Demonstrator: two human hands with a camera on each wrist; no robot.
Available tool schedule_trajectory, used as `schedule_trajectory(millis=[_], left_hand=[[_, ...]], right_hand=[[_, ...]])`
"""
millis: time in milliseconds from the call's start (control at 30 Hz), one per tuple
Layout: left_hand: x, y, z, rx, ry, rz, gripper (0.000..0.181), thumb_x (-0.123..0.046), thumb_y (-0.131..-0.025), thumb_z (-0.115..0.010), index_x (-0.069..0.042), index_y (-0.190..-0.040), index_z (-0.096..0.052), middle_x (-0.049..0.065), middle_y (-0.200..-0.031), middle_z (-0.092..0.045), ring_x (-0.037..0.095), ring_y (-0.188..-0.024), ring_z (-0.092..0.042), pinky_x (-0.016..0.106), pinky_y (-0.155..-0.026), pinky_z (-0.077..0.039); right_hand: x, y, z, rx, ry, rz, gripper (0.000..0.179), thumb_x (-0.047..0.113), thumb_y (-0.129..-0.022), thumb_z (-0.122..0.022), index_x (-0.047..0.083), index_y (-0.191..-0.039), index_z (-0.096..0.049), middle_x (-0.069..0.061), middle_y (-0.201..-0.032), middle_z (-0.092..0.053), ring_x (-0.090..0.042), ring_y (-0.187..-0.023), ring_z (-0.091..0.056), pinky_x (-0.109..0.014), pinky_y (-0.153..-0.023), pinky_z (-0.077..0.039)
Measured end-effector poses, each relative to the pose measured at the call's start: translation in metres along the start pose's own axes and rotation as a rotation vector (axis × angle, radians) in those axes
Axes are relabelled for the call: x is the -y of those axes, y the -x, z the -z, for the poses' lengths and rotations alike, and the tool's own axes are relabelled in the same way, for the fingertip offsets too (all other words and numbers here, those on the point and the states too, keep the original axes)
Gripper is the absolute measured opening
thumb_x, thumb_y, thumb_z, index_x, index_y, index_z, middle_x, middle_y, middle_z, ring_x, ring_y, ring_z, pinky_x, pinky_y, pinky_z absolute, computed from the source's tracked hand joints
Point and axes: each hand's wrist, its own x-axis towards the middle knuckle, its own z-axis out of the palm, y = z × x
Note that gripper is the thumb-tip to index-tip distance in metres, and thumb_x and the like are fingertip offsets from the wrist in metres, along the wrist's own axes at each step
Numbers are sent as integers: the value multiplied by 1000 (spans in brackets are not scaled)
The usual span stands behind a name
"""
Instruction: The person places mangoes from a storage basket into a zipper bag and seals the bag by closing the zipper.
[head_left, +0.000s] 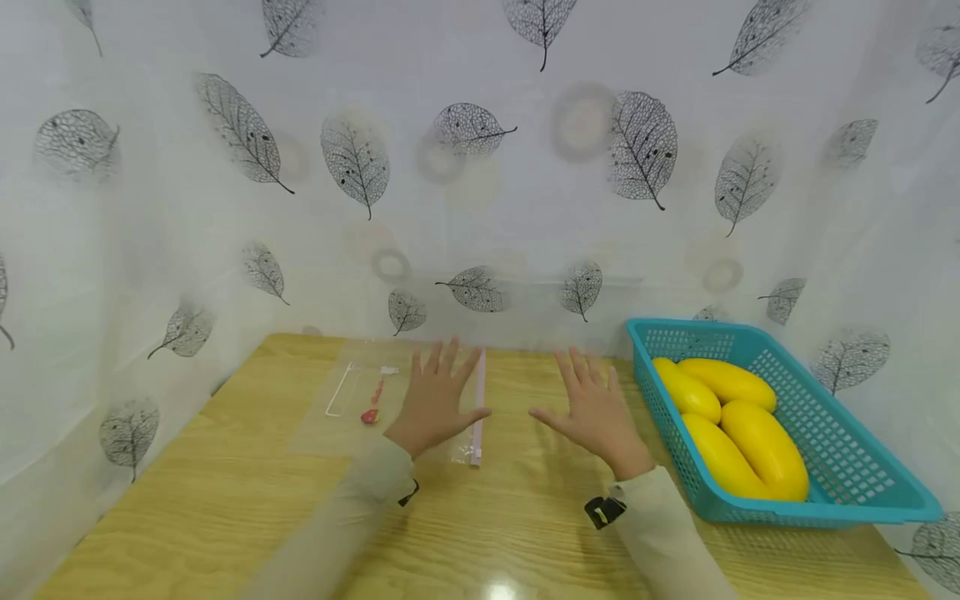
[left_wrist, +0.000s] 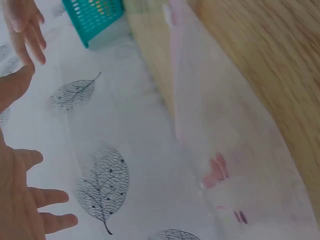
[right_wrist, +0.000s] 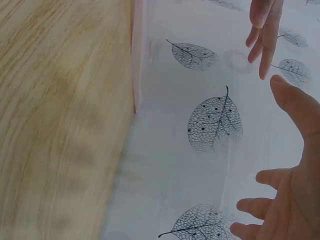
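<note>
My left hand [head_left: 435,400] is held with fingers spread over a clear zip bag [head_left: 322,433] that lies on the table. The bag has a pale pink slider strip [head_left: 478,400] along its right side and a printed red and pink figure [head_left: 370,415]. To the right, my right hand [head_left: 596,412] also has its fingers spread, holding nothing, between the bag and a teal basket [head_left: 855,454]. In the basket lie several yellow mangoes [head_left: 765,446], smooth and long. Both wrist views show each hand's fingers extended and apart from the bag.
The wooden table [head_left: 247,517] meets a white curtain [head_left: 495,225] printed with dark leaves at its back and sides. The basket stands near the table's right edge. Black wrist bands [head_left: 604,510] sit at the cuffs of the light sleeves.
</note>
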Motion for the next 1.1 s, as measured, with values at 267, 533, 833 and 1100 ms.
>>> schedule_trajectory(millis=[267,533,833,1100], left_hand=[[17,-5,-11,-16,15,-52,85,-53,-80,-63,-17,-148,-27,20,-147,-36,41,-134,-35,62,-110,-20],[28,-3,-24,-10,9,-75,79,-45,-81,-66,-9,-144,-35,18,-129,-55,35,-119,-51,50,-105,-36],[30,-4,-24,57,-1,-58,60,-38,-82,-65,-3,-128,-48,19,-126,-56,36,-115,-54,50,-99,-41],[32,-1,-32,182,-56,-81,50,-49,-80,-64,-8,-108,-58,15,-111,-63,33,-100,-60,46,-85,-47]], right_hand=[[-2,-11,-12,-2,-65,8,92,59,-83,-56,8,-149,-20,-19,-154,-22,-42,-142,-19,-69,-106,-17],[-3,-25,-22,-49,-51,89,84,55,-83,-58,6,-145,-30,-19,-146,-39,-38,-132,-40,-63,-104,-29],[9,-41,-33,-76,-25,153,73,45,-82,-65,5,-138,-41,-17,-124,-61,-36,-108,-61,-53,-95,-43],[21,-56,-48,-23,-30,181,61,37,-81,-70,8,-131,-50,-15,-118,-64,-34,-105,-63,-54,-93,-44]])
